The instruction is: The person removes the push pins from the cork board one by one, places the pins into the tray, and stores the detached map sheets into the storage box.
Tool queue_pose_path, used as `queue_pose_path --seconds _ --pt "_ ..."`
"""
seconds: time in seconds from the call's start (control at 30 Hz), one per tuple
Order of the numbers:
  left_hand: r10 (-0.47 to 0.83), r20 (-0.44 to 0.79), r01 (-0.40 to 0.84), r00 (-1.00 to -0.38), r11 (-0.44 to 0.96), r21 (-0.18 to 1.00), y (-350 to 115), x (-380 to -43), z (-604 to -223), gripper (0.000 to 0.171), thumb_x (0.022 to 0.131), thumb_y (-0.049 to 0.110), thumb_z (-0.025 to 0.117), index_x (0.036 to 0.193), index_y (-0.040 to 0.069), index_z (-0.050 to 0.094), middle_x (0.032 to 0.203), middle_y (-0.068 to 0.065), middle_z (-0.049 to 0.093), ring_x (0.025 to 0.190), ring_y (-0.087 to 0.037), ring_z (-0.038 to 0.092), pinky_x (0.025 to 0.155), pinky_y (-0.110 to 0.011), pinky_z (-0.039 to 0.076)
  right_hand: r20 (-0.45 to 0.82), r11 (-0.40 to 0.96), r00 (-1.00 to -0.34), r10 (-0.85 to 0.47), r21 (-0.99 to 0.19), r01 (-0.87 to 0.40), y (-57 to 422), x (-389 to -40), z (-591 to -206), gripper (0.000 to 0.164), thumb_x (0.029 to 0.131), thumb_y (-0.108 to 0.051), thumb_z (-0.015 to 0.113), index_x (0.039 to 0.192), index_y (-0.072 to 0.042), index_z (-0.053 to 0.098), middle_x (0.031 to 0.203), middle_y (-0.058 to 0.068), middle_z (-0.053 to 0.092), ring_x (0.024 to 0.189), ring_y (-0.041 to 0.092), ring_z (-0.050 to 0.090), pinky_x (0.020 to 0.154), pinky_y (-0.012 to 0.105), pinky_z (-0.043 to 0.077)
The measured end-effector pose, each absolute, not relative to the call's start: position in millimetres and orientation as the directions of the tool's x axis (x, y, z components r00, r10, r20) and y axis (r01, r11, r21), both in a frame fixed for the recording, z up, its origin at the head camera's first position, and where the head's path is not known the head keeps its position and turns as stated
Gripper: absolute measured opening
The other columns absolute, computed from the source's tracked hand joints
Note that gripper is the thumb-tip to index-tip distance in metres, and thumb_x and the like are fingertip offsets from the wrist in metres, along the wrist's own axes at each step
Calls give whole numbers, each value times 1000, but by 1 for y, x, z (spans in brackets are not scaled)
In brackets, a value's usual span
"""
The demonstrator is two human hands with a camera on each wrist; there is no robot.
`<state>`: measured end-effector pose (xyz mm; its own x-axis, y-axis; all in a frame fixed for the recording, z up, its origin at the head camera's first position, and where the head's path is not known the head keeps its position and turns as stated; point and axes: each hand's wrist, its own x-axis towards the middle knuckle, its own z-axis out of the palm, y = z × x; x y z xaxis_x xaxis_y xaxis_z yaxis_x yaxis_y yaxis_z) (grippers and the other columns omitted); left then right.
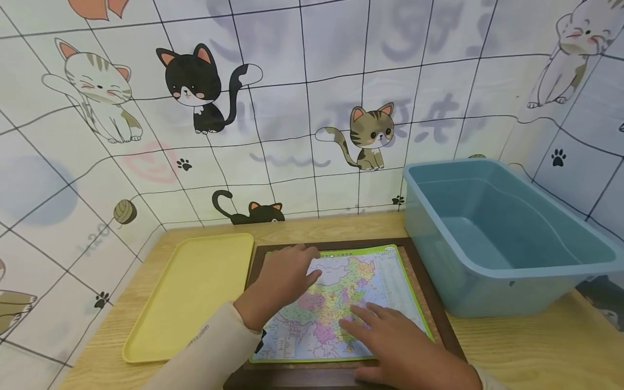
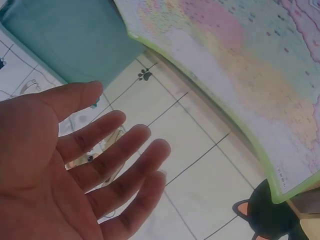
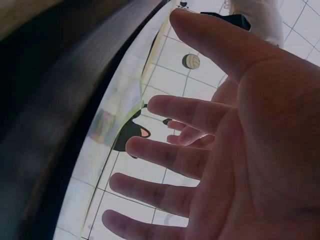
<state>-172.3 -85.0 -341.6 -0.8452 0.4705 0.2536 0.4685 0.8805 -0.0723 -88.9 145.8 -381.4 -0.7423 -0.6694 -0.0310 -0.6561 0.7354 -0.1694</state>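
A colourful map sheet (image 1: 336, 287) with a green border lies inside a dark-framed board (image 1: 429, 287) on the table. My left hand (image 1: 287, 273) is over the map's upper left part, its fingers spread and loosely bent; in the left wrist view the palm (image 2: 45, 165) holds nothing. Over the lower right of the map is my right hand (image 1: 390, 341), fingers stretched out toward the middle. The right wrist view shows that palm (image 3: 270, 145) bare, with the fingers apart. Whether either hand touches the sheet, I cannot tell.
To the left a yellow tray (image 1: 195, 292) lies flat beside the board. A blue plastic tub (image 1: 487, 276) stands at the right, close against the frame. Behind the wooden table (image 1: 322, 227) rises a wall covering (image 1: 283, 124) printed with cats and grid lines.
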Motion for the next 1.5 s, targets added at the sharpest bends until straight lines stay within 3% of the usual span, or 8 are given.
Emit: queue_pose_path --seconds 0.33,0.63,1.23,1.5 --pt "431 90 436 -898 899 44 -73 -203 -353 20 93 29 73 110 20 72 106 1 73 68 -9 57 54 -26 48 -53 714 -720 -692 -195 -672 146 -89 -384 68 84 -50 77 143 -27 52 146 4 54 132 35 54 93 56 52" --pt "419 -21 409 -908 895 178 -61 -231 -364 14 96 23 68 109 16 71 100 0 70 73 -10 58 63 -29 50 -118 709 -707 -698 -253 -658 148 -91 -383 61 87 -49 74 142 -31 54 150 2 52 134 35 53 95 56 51" --pt "370 -57 324 -927 870 373 -53 -262 -390 11 100 13 58 97 11 69 102 -3 70 79 -13 59 72 -31 52 -160 718 -708 -688 -292 -632 149 -92 -384 67 80 -50 79 141 -33 55 151 2 50 136 37 50 95 59 50" --pt "359 -86 284 -929 844 456 -53 -270 -396 12 103 13 55 100 12 67 106 -2 67 89 -15 60 82 -35 52 -155 705 -695 -702 -289 -647 148 -93 -385 65 81 -50 79 139 -34 56 149 -1 51 134 35 52 93 57 52"
